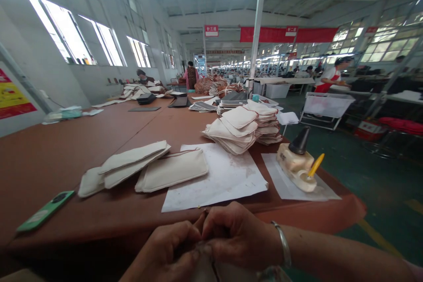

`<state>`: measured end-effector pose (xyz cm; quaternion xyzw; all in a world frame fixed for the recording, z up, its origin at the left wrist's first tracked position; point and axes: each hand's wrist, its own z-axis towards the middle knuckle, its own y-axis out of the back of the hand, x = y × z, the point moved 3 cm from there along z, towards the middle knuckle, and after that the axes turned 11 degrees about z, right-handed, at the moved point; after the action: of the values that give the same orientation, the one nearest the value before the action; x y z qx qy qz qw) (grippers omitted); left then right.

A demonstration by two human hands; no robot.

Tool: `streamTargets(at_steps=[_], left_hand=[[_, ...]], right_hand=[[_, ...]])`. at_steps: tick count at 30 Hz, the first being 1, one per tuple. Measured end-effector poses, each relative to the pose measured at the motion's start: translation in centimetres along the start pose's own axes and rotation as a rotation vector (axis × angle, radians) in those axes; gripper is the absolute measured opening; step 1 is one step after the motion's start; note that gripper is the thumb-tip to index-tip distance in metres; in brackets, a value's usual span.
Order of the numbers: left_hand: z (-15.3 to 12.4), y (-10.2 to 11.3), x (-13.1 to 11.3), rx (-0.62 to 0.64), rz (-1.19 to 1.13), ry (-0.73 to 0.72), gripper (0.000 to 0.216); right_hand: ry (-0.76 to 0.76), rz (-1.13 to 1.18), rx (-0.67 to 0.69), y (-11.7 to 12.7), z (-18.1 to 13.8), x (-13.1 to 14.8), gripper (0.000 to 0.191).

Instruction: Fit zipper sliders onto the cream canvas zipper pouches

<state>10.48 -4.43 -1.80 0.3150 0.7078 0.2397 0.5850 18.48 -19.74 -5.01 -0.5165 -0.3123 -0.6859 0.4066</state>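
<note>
At the table's front edge, my left hand (170,246) and my right hand (236,235) come together, fingers closed in a pinch. Between them is an off-white fabric piece (203,269) with brown at its upper end; its lower part runs out of view. A silver bracelet circles my right wrist. Just beyond my hands lies a stained white paper sheet (220,180). Sewn off-white fabric pieces (175,169) overlap its left side, and a taller stack of similar pieces (233,130) with reddish-brown edging stands at its far end.
On the right, a cream glue pot (294,163) with a black cone and a yellow-handled tool rests on paper. A green phone (46,211) lies at the left front of the brown-covered table (109,128). Dark panels and bundles sit farther back. Several people work beyond.
</note>
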Motion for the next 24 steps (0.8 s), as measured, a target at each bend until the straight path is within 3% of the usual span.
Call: streamTargets(at_steps=[8,12,15,20,24], left_hand=[[0.8,-1.6,1.2,0.091,-0.152,0.094,0.008],[0.7,-2.2,1.7,0.209,-0.463,0.110,0.018],[0.4,-2.2,1.6,0.223,-0.669,0.164,0.025],[0.3,-2.9,1.9,0.221,-0.774,0.183,0.043],[0.2,-2.5,2.0,0.202,-0.562,0.033,0.049]], right_hand=[[0.267,-0.121,-0.033,-0.7,-0.2,1.4,0.014],[0.491,-0.382,0.026,-0.8,-0.8,2.3,0.010],[0.557,-0.630,0.064,-0.4,-1.1,1.9,0.013],[0.445,-0.800,0.192,0.6,-1.5,1.4,0.022],[0.390,-0.529,0.176,0.8,-1.7,1.7,0.026]])
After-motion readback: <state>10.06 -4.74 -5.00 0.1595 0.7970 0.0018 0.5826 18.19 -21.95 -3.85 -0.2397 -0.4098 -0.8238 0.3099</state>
